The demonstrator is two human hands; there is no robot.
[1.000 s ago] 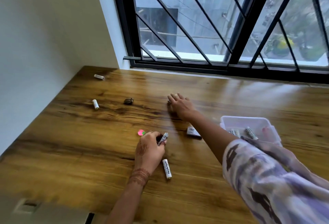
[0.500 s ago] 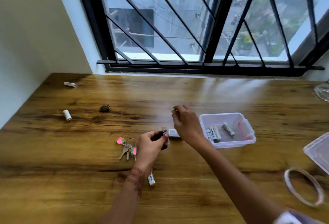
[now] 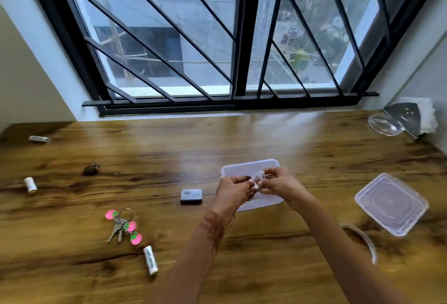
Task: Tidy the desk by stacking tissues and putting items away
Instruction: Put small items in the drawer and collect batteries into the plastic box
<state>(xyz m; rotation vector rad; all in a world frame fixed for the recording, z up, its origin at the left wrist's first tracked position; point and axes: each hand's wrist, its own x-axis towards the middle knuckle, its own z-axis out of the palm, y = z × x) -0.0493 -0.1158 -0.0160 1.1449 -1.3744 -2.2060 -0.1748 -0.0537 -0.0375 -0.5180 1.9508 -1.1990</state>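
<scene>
1. Both hands meet over the clear plastic box: the left hand and right hand each pinch small white batteries between fingertips (too blurred to count them).
2. The topmost battery's long axis looks tilted, upper end toward the window.
3. Left of the box on the wooden desk lie a small dark case, a key bunch and a loose battery, its long axis running roughly toward the window.
4. Right of the box sits its lid; a glass dish occupies the far corner.
</scene>
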